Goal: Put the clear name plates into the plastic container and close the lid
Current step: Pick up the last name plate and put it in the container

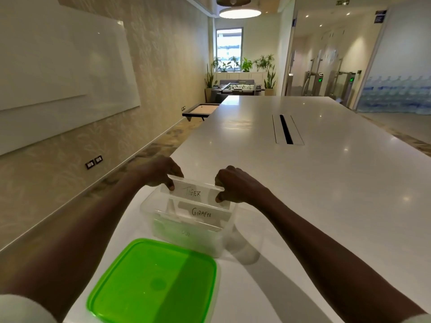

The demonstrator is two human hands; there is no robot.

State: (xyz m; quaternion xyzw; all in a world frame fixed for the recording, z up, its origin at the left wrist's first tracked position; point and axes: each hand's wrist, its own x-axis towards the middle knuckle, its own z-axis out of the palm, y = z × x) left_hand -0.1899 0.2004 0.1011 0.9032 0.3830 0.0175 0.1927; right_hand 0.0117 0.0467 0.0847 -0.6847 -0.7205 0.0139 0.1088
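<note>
A clear plastic container [149, 209] stands open on the white table [326, 183] in front of me. Over its far side I hold a clear name plate marked TIGER [192, 191] by its two ends: my left hand [161, 172] pinches the left end, my right hand [233, 185] pinches the right end. Inside the container stands another plate marked GIRAFEE [201, 213], and a third, faintly lettered plate [186, 233] lies nearer me. The green lid [154, 283] lies flat on the table just in front of the container.
A cable slot [286, 129] runs along the table's middle, farther away. The table's left edge is close to the container, with floor and a wall with a whiteboard [58, 73] beyond it. A foosball table [238, 87] and plants stand at the far end.
</note>
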